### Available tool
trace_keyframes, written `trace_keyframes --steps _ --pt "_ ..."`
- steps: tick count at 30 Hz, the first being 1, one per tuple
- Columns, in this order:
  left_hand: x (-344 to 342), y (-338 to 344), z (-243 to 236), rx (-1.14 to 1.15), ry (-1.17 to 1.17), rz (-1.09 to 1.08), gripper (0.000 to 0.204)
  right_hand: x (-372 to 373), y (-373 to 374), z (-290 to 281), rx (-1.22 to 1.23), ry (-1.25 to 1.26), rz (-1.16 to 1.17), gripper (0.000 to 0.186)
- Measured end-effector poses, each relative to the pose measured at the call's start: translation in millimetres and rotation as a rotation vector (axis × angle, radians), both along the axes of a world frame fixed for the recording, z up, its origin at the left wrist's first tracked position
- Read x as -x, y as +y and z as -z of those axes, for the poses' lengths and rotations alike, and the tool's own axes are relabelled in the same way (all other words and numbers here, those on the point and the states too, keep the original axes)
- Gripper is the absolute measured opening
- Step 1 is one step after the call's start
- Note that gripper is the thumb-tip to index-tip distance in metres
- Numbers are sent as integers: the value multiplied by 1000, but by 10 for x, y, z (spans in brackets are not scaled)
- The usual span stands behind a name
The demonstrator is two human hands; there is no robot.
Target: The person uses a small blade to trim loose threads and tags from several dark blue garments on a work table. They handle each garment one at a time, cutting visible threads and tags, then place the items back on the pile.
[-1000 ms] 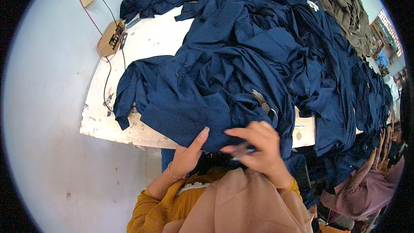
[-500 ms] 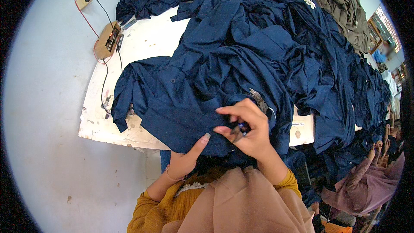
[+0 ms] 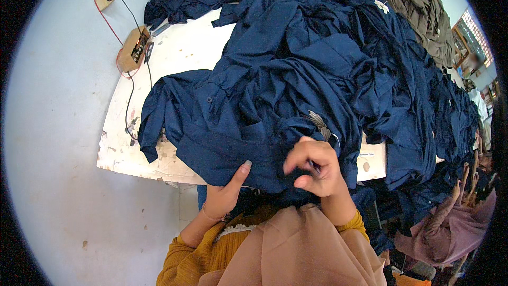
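Observation:
A navy blue garment [image 3: 217, 140] lies spread over the near edge of the white table, with a button hole or button showing on its upper part. My left hand [image 3: 225, 197] grips its near edge, thumb on top of the cloth and the other fingers hidden beneath. Just right of that, my right hand [image 3: 320, 168] hovers over the cloth with fingers curled. A small, dark, slim tool [image 3: 314, 167] rests in its palm, mostly covered by the fingers and too blurred to name. Beyond this hand, a bundle of grey-brown strips [image 3: 318, 120] lies on the navy cloth.
Heaps of navy garments [image 3: 338, 58] cover most of the table [image 3: 198, 37]. A brown pile of cloth [image 3: 423, 16] stands at the far right. On the left are a wooden box with wiring [image 3: 133, 50] and cables by the wall. Another person [image 3: 444, 228] sits at the right.
My right hand has drawn back to the right and slightly nearer, away from my left thumb, its fingers curling more. My left hand has shifted slightly left, still on the garment.

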State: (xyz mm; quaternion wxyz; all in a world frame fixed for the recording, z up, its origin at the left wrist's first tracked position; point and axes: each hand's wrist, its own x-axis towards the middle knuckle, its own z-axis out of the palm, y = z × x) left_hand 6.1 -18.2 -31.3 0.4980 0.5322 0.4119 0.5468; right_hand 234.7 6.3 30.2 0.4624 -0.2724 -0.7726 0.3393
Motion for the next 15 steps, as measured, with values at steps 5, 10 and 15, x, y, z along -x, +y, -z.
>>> trace_keyframes --steps 5,10,15 --pt "-43 2 4 193 -306 53 29 177 -35 192 -7 -39 371 40" --pt "-32 -50 -158 134 -162 29 30 243 -54 167 -182 -153 340 31" --pt "18 -55 -63 12 79 49 28 454 -133 180 -319 -408 474 26"
